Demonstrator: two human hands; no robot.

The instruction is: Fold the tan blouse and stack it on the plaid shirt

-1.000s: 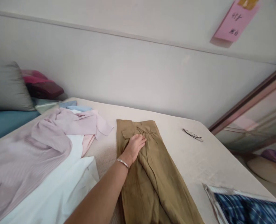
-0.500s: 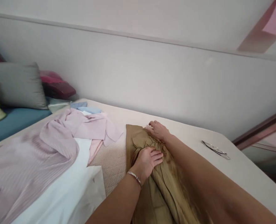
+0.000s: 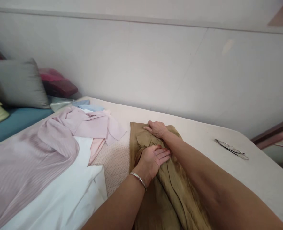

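An olive-brown garment (image 3: 172, 188) lies on the bed, its smooth band at the far end and wrinkled folds running toward me; whether it is trousers or a skirt I cannot tell. My left hand (image 3: 153, 159), below a silver bangle (image 3: 138, 179), rests on the folds with its palm turned up and fingers stretched out. Farther off, my right hand (image 3: 157, 128) lies over the garment near its far edge, fingers laid on the cloth and pointing left. My right forearm covers part of the cloth's right side.
To the left, a mauve ribbed garment (image 3: 31, 159) and a white cloth (image 3: 67, 188) are spread out. Eyeglasses (image 3: 231, 148) lie on the bed (image 3: 203, 134) at right. A grey pillow (image 3: 17, 83) stands far left, and a wall (image 3: 132, 64) runs along the back.
My right hand has come down flatter on the far part of the garment, and its far right corner now shows. My left palm has turned further upward. The view has shifted slightly.
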